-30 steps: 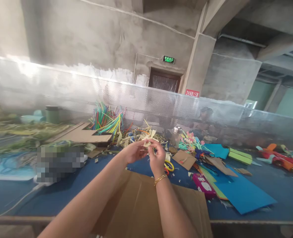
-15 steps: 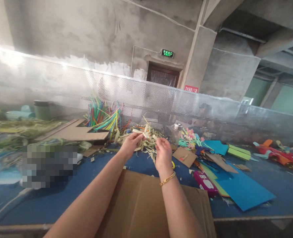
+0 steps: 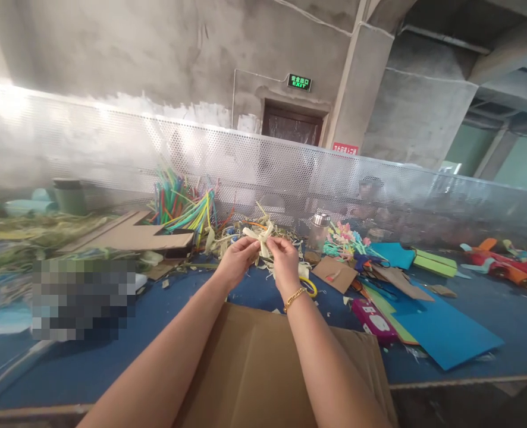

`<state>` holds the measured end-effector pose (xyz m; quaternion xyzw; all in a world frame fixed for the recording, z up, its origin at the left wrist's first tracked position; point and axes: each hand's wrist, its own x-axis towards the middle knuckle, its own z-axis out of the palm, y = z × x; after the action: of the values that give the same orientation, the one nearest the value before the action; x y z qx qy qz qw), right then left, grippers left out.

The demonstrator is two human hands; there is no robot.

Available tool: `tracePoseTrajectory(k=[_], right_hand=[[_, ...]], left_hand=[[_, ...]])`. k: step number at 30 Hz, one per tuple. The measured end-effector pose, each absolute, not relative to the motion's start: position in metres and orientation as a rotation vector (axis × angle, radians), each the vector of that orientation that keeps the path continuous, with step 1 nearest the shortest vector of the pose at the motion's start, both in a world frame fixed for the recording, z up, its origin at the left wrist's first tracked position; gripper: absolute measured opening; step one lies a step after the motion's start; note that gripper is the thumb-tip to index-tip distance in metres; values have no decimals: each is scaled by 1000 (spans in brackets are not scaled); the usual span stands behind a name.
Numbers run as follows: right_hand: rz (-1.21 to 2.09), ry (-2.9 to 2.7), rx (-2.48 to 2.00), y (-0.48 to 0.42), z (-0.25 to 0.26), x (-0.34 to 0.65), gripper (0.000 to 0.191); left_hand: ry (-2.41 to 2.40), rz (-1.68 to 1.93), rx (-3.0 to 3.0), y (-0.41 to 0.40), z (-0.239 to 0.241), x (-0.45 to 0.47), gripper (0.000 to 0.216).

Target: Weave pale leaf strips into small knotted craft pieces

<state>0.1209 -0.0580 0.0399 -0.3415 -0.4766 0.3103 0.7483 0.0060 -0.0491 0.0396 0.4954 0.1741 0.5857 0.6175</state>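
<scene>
Clearly, in the head view we see our two hands close together above the table (image 3: 169,321), near the middle. Our left hand (image 3: 238,263) pinches a pale dry leaf (image 3: 264,235) between the thumb and the fingers. Our right hand (image 3: 285,261) also pinches it, from the other side, with the thumb and the finger bent. The leaf is between the fingertips of both hands, and its ends spread upward and to the left. Whether it is tied, we cannot tell. On our right wrist there is a gold bracelet (image 3: 294,299).

Below our forearms we find a brown cardboard sheet (image 3: 254,356), which reaches over the near edge of the table. Just behind our hands lies a pile of dry leaves (image 3: 290,233). To the left of this pile we see a bunch of coloured sticks (image 3: 168,205), and to the right a jar (image 3: 318,235) with a metal lid, beside some small flowers (image 3: 346,239). Near our right wrist there is a yellow loop (image 3: 314,290), partly hidden. Farther to the right we notice a purple box (image 3: 373,320), a blue sheet (image 3: 451,333) and a red toy (image 3: 508,264).
</scene>
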Motion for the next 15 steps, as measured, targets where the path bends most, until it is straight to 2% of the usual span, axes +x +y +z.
tracePoseTrajectory(k=[7, 15], right_hand=[[623, -1041, -755, -61, 38, 126, 22], [427, -1162, -821, -69, 41, 131, 19]], left_hand=[[443, 1350, 1220, -52, 41, 8, 30], [503, 1396, 1317, -52, 38, 7, 24]])
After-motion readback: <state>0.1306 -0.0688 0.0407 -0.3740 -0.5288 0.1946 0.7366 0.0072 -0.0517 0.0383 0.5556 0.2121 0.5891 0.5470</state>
